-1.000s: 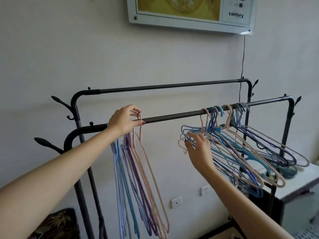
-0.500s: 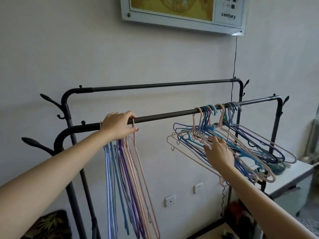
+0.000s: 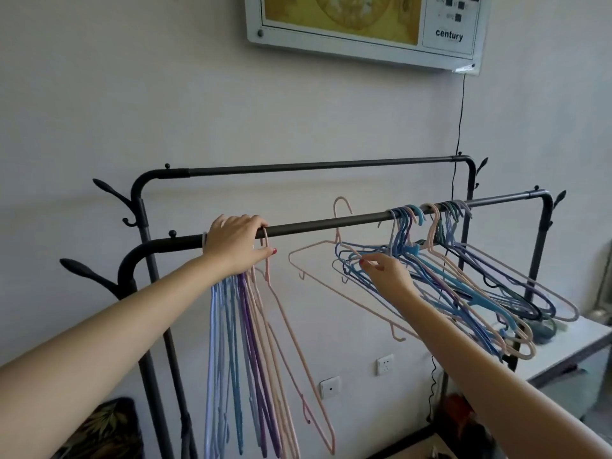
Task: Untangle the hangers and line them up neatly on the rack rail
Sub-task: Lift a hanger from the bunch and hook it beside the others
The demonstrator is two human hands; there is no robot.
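At centre left of the frame, the sorted hangers (image 3: 245,352) were held bunched against the front rail (image 3: 331,223) by the left hand (image 3: 236,246), fingers curled over their hooks. Mid-frame, a pink hanger (image 3: 334,289), hook raised clear of the rail, was pinched by the right hand (image 3: 385,273). At right, the tangled hangers (image 3: 463,279) could be snagged and dragged off.

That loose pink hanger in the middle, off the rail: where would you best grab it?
Probably by the neck just under the hook of the pink hanger, coming from the front, below the rail. The hook stands clear above the rail, so a hold there steers it straight back on. The right hand pinches its upper arm beside the tangled hangers; the left hand rests on the tidy row.
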